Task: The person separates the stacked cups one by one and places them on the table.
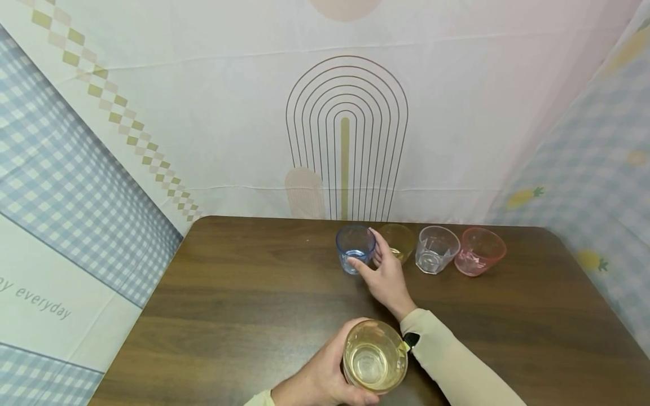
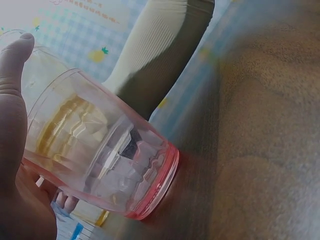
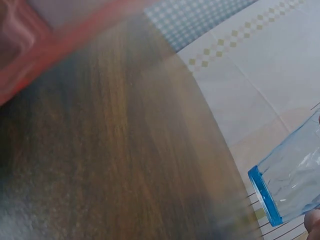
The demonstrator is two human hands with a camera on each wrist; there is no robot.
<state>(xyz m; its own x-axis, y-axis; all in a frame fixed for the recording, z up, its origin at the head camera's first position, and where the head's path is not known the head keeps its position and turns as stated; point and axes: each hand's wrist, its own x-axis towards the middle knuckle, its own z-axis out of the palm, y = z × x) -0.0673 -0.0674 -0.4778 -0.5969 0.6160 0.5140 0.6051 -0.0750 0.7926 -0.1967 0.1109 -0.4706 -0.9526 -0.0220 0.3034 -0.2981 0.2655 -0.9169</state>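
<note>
Left grip (image 1: 325, 369) holds one cup stack (image 1: 374, 358), right grip (image 1: 387, 279) one blue cup (image 1: 350, 245); I count one yellow cup (image 1: 404, 239), one clear cup (image 1: 435, 251), one pink cup (image 1: 479, 251) on the worktop (image 1: 228, 304).

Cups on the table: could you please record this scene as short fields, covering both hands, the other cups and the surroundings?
Left hand: holds nested cups, the outermost pink
Right hand: grips blue cup
Right of blue cup, in order: yellow cup, clear cup, pink cup
Surface: brown table
Behind table: pale cloth with printed arches
</note>
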